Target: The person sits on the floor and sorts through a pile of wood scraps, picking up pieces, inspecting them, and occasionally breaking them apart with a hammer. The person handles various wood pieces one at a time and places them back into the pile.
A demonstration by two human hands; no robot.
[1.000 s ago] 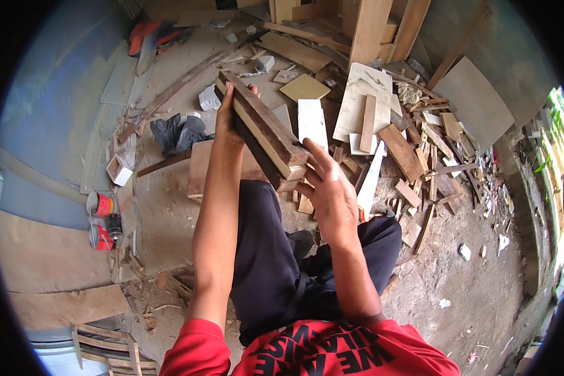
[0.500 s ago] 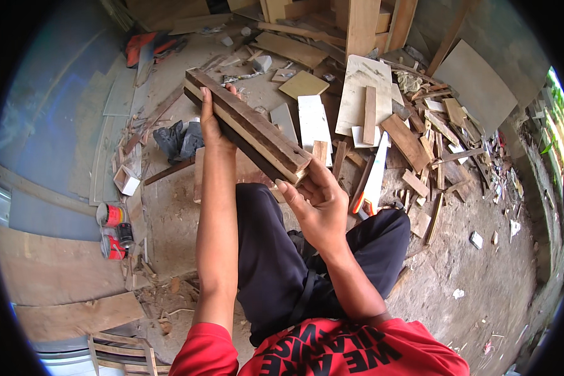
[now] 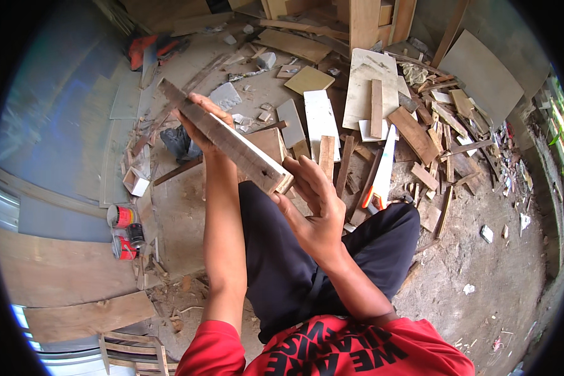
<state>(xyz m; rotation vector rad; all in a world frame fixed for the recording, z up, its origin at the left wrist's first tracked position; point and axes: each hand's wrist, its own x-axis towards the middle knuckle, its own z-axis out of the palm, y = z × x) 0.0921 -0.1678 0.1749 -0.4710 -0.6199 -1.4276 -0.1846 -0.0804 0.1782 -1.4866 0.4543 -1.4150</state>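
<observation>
A length of wood (image 3: 222, 135) is held up slantwise over my lap, its far end to the left and its near end toward my right hand. The broad weathered brown face is turned up, with a dark mark near the closer end and a pale edge along one side. My left hand (image 3: 199, 128) grips it toward the far end, fingers showing over the far edge and the palm hidden behind it. Around the near end curves my right hand (image 3: 313, 210), its thumb at the lower corner and its fingers along the far side.
A handsaw (image 3: 382, 166) with an orange handle lies right of my knees, beside scattered offcuts (image 3: 413, 135) and white boards (image 3: 321, 125). Paint tins (image 3: 124, 216) and a black plastic bag (image 3: 180, 144) are at left. Plywood sheets (image 3: 482, 75) lean at the back right.
The length of wood has rolled so its broad face shows instead of its layered side, and it has shifted a little left and down. My right fingers have spread more at the near end.
</observation>
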